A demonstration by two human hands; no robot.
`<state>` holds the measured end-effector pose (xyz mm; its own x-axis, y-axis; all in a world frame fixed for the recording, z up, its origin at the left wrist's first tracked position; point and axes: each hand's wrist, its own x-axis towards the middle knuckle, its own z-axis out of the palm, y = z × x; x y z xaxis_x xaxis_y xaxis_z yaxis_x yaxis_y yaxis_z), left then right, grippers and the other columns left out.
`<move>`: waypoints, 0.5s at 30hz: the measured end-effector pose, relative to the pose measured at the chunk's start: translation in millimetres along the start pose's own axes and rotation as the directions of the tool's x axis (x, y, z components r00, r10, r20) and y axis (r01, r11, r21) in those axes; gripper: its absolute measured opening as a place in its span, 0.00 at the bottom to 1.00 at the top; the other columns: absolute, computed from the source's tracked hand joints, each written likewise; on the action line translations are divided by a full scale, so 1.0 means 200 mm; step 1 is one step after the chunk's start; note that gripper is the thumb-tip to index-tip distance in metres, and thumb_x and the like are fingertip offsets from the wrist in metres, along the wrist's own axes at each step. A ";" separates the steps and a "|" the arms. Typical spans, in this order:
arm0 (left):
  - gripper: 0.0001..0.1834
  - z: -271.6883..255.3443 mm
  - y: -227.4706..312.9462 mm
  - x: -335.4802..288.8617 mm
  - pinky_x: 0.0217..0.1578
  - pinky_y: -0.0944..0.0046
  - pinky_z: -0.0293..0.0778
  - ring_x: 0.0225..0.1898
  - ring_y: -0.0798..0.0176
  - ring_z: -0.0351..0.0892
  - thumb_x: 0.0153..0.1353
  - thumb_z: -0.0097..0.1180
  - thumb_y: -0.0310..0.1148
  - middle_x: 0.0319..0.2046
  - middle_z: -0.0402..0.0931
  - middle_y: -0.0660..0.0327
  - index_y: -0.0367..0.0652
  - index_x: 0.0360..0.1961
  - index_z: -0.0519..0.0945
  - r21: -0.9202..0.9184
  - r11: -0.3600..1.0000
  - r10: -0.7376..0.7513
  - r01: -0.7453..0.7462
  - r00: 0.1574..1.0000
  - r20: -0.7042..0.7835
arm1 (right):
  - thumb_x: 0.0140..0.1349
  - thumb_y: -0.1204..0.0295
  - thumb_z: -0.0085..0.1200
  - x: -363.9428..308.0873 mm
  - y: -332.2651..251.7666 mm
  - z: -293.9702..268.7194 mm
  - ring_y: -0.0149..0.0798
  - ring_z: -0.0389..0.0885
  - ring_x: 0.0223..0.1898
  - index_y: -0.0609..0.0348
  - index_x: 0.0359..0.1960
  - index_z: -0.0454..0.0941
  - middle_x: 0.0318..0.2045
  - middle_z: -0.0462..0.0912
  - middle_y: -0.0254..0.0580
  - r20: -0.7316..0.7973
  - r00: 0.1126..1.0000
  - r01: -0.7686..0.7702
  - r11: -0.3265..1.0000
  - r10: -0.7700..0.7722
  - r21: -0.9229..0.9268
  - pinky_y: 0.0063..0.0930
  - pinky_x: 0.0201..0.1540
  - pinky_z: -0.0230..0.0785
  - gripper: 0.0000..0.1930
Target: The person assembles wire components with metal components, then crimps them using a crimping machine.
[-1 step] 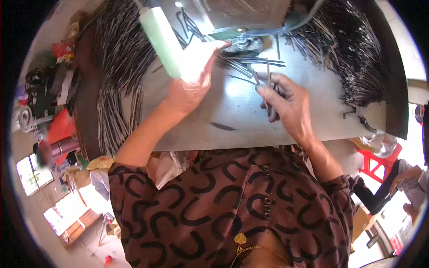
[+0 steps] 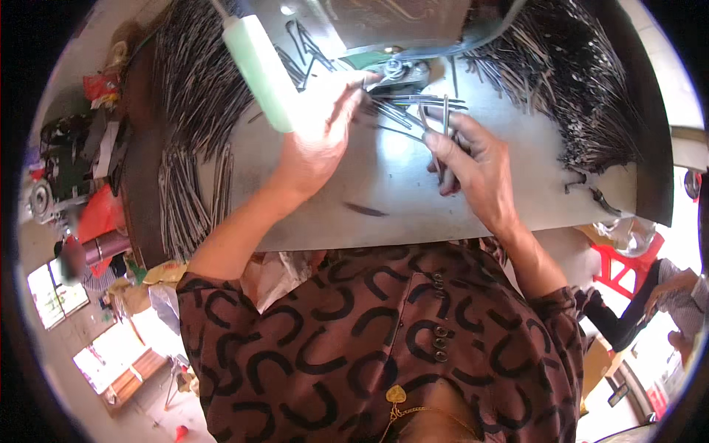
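My left hand [image 2: 321, 122] is closed round a fan of thin dark strips [image 2: 391, 112]; their ends stick out to the right. Bright light washes out part of this hand, and its fingers are partly hidden. My right hand [image 2: 476, 159] grips a pair of metal tweezers [image 2: 445, 122], prongs pointing away from me and spread apart. The prongs stand beside the strips' right ends; whether they touch cannot be made out. Just beyond my left fingertips is a small metal fitting [image 2: 395, 70].
A pale green panel [image 2: 258, 70] hangs over my left wrist, and a clear pane [image 2: 413, 26] is above the work. Dark strips are heaped at left [image 2: 196, 81] and right [image 2: 583, 81]. One dark piece [image 2: 365, 210] lies on the metal tabletop [image 2: 310, 221]. A person [image 2: 668, 295] sits at right.
The tweezers and my right fingers have shifted slightly away from me, and the prongs stand a little differently. My left hand keeps its hold on the strips.
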<state>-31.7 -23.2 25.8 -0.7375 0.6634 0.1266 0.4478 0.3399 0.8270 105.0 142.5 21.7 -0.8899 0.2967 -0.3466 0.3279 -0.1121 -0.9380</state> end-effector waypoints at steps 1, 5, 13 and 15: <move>0.16 0.03 0.00 -0.01 0.27 0.76 0.66 0.29 0.77 0.70 0.65 0.48 0.27 0.34 0.76 0.68 0.39 0.53 0.73 -0.353 0.908 -0.198 0.226 0.974 0.115 | 0.61 0.66 0.55 0.01 0.00 -0.01 0.24 0.72 0.17 0.58 0.49 0.76 0.20 0.76 0.33 -0.028 0.999 0.046 0.998 -0.045 0.039 0.19 0.18 0.65 0.16; 0.16 0.09 0.07 -0.05 0.29 0.77 0.66 0.30 0.77 0.70 0.64 0.48 0.30 0.34 0.76 0.67 0.38 0.53 0.73 -0.587 0.721 -0.290 0.368 0.930 0.227 | 0.61 0.67 0.54 0.05 -0.03 -0.01 0.22 0.70 0.15 0.57 0.53 0.75 0.19 0.74 0.31 -0.063 0.989 0.137 0.988 -0.133 0.076 0.18 0.17 0.64 0.18; 0.16 0.16 0.08 -0.08 0.30 0.75 0.66 0.31 0.77 0.70 0.63 0.51 0.31 0.33 0.76 0.66 0.38 0.50 0.75 -0.672 0.611 -0.403 0.418 0.895 0.190 | 0.60 0.68 0.54 0.10 -0.04 -0.01 0.23 0.71 0.15 0.60 0.50 0.76 0.18 0.75 0.32 0.056 0.982 0.185 0.975 -0.179 -0.127 0.18 0.16 0.64 0.17; 0.15 0.17 0.06 -0.03 0.31 0.75 0.66 0.31 0.76 0.71 0.61 0.53 0.31 0.33 0.76 0.66 0.38 0.49 0.75 -0.706 0.588 -0.416 0.394 0.896 0.154 | 0.59 0.69 0.55 0.16 -0.01 -0.03 0.23 0.71 0.15 0.63 0.41 0.77 0.18 0.75 0.32 0.047 0.995 0.086 0.994 -0.090 0.069 0.17 0.15 0.62 0.12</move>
<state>-4.3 -0.8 16.0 -0.7695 0.5556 -0.3151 -0.3849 -0.0096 0.9229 77.2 158.1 13.2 -0.9296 0.2609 -0.2605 0.2272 -0.1511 -0.9621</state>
